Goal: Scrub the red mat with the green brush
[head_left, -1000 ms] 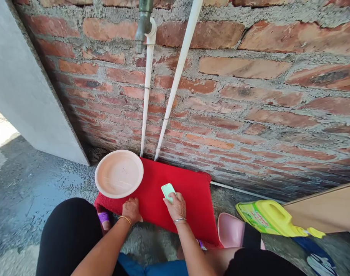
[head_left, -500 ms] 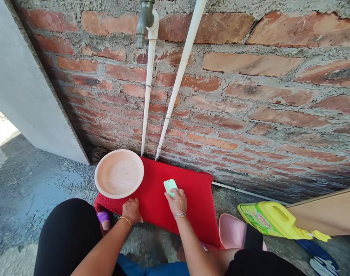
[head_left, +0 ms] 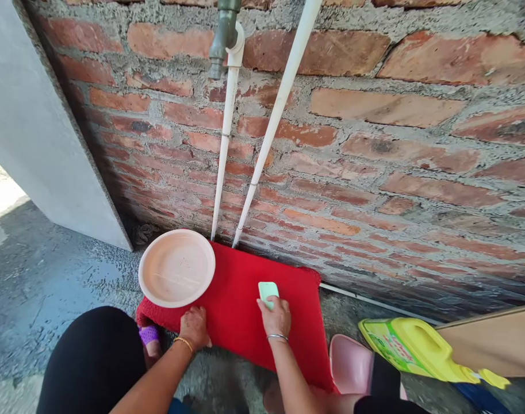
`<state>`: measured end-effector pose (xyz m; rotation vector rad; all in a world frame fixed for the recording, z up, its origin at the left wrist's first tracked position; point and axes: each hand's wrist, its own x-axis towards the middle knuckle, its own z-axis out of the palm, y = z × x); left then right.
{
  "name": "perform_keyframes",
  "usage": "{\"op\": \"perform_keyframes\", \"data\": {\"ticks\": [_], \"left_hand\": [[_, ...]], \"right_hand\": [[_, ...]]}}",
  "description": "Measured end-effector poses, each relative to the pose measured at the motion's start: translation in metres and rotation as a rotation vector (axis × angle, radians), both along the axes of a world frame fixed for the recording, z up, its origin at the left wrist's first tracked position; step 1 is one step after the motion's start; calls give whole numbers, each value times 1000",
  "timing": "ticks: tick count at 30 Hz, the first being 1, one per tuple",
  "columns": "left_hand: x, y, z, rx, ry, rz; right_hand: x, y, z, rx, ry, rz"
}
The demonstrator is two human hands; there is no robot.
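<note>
A red mat (head_left: 240, 293) with fluffy edges is spread out low in front of the wall. My left hand (head_left: 194, 328) is closed on its near edge, just below the basin. In my right hand (head_left: 276, 317) is a pale green scrub brush (head_left: 268, 290), flat back up, pressed to the middle of the mat; its underside is hidden. The round pale pink basin (head_left: 176, 270) stands on the mat's left end. What lies under the mat cannot be seen.
A brick wall (head_left: 366, 167) with white pipes (head_left: 277, 109) and a tap (head_left: 223, 40) rises behind. At right are a pink plastic scoop-like vessel (head_left: 351, 362) and a yellow detergent jug (head_left: 417, 348) on its side. A grey slab (head_left: 59, 126) leans at left over wet floor.
My right hand has slid the brush a little to the right and nearer me over the mat. My left hand keeps its place. The view has shifted slightly.
</note>
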<state>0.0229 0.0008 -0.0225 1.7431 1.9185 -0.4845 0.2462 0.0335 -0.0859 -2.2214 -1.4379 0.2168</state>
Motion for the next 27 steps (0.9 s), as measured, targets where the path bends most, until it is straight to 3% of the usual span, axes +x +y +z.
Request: {"op": "perform_keyframes", "data": {"ticks": [5, 8, 12, 15, 20, 24, 27], "left_hand": [[2, 1, -1, -24, 7, 9], [2, 3, 0, -37, 9, 10], [2, 4, 2, -39, 16, 7], [1, 4, 1, -39, 14, 15], [1, 5, -5, -40, 10, 18], [2, 5, -10, -38, 15, 12], [2, 6, -12, -36, 5, 13]], "right_hand": [[-52, 21, 11, -74, -117, 441], [-45, 29, 13, -117, -150, 390], [4, 29, 10, -161, -144, 176], [26, 26, 7, -165, -145, 156], [-6, 35, 2, -156, -111, 232], [-45, 52, 4, -101, -82, 451], [-45, 63, 6, -83, -66, 495]]}}
